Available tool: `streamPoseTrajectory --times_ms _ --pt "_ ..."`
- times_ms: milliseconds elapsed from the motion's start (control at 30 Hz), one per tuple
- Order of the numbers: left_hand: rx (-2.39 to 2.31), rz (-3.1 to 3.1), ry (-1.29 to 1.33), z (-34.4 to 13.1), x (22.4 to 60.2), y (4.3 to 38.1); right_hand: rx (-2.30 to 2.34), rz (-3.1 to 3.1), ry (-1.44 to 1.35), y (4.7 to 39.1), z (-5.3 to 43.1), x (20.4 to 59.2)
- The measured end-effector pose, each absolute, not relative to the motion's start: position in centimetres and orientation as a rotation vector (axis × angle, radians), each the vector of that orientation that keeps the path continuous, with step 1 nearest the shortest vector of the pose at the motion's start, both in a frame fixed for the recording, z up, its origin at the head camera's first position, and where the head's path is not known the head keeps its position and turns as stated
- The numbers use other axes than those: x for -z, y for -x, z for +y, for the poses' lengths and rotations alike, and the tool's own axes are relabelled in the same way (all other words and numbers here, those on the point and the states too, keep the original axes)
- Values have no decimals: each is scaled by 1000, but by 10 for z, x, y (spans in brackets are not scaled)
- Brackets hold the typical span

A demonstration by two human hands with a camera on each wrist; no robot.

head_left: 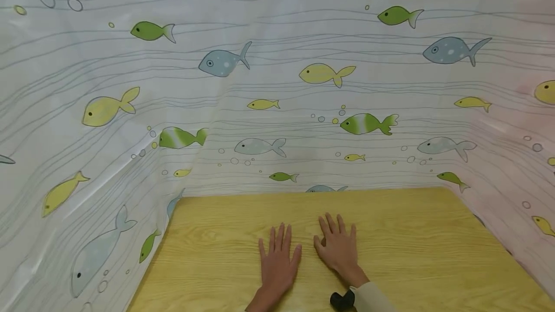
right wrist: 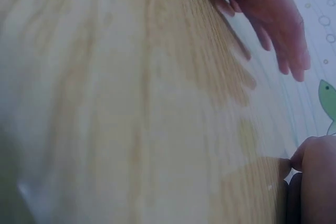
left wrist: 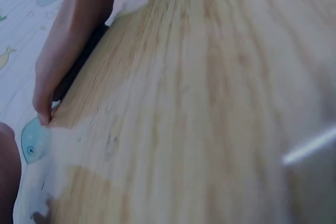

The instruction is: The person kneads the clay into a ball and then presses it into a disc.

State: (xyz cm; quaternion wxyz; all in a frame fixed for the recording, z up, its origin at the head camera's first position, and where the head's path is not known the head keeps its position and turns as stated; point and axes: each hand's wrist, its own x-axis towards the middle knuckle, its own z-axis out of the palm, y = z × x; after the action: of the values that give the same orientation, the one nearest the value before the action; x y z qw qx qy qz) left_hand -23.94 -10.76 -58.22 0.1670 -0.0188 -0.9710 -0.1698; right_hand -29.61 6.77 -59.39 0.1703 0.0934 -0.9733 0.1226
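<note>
Both hands are over the wooden tabletop point(head_left: 225, 235), palms down. The left hand point(head_left: 278, 264) has straight, slightly spread fingers and a thumb held out; nothing shows in it. In the right wrist view the left hand's fingers point(right wrist: 281, 40) slope down close over the glossy wood. A short gap separates it from the right hand point(head_left: 340, 249), whose fingers are also extended, with the thumb bent. A dark patch point(head_left: 323, 241) shows between that thumb and the index finger. The left wrist view shows darkness under the right palm too; I cannot tell whether it is an object or shadow.
A white sheet point(head_left: 243, 124) printed with fish rises behind the table and along both sides. The table's back edge lies beyond the fingertips. A black wrist device point(head_left: 342, 301) sits by the light right sleeve point(head_left: 373, 297).
</note>
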Motion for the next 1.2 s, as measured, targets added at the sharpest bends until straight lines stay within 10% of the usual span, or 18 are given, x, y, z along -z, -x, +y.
streamPoseTrajectory --times_ms 1200 --pt "586 -2737 77 -107 569 240 -706 -2723 -323 292 76 569"
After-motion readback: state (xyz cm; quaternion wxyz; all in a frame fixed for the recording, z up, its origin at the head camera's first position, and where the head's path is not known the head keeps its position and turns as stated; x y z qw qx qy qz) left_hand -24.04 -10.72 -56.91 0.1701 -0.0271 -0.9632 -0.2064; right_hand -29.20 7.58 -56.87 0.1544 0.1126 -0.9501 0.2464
